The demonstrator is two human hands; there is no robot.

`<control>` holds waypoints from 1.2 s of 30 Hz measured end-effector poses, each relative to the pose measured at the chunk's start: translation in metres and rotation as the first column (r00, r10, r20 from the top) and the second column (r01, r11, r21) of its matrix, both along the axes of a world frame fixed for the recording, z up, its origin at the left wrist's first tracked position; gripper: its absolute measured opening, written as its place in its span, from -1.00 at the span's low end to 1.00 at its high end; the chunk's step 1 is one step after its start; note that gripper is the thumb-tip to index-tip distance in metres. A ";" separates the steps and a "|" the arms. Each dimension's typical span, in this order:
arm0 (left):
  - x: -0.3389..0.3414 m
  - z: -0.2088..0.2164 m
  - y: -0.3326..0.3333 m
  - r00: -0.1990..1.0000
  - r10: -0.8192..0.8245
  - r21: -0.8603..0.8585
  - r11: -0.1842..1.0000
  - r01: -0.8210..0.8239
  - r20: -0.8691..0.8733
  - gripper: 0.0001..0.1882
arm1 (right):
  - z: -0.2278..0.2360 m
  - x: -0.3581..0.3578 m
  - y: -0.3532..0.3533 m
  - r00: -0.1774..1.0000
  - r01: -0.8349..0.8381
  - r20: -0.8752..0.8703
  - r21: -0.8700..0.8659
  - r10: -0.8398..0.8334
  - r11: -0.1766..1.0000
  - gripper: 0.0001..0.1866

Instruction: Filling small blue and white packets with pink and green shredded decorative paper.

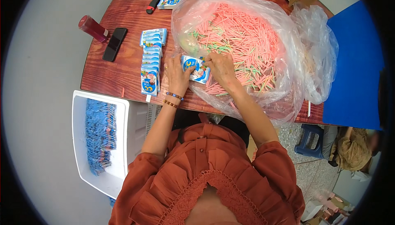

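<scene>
A small blue-and-white printed packet lies between my hands at the near left edge of a large clear plastic bag. My left hand grips its left end, thumb across the front. At the packet's upper right edge, the fingers of my right hand are pinched together on it; whether they also hold a stick is hidden. Beyond and right of my hands, the open clear plastic bag holds a heap of thin pink sticks, with some green ones among them. An overlapping row of similar packets lies left of my left hand.
At the far side are two stacks of packets and a black-and-red cutter. A phone and a dark red bottle stand left. Below the table's left edge, a white bin holds many packets. A blue sheet lies right.
</scene>
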State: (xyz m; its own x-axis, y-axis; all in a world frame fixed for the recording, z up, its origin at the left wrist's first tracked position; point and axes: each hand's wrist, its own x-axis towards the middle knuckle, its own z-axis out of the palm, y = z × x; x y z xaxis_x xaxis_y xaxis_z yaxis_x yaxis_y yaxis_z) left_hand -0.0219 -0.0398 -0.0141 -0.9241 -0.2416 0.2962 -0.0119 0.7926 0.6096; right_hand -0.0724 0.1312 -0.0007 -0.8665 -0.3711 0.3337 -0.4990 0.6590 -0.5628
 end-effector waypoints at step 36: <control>0.009 0.021 0.037 0.995 -0.094 0.999 -0.027 -0.021 0.019 -0.83 | 0.054 0.026 0.052 0.971 -0.211 -0.026 -0.562 0.238 0.800 -0.80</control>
